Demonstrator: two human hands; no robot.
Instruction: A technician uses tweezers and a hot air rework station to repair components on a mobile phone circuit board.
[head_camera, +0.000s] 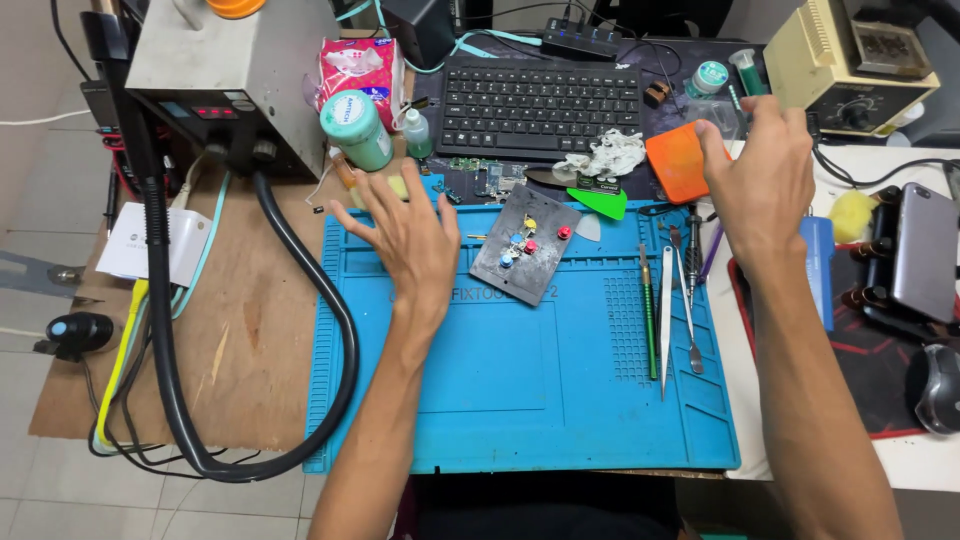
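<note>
Both forearms reach over the blue mat (520, 400), left hand (405, 235) flat and empty on it, right hand (760, 175) open-fingered beyond its far right corner, touching an orange pad (672, 160).

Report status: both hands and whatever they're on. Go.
Left hand open, flat on blue repair mat. Right hand open, fingertips at orange pad, not gripping. Grey fixture plate lies between the hands.

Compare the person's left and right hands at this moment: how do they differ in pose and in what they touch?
The left hand lies flat, fingers spread, on the blue work mat beside the grey fixture plate; the right hand is raised past the mat's far right corner. The left hand grips nothing; the right hand's fingers touch the orange square piece. Both are bare.
</note>
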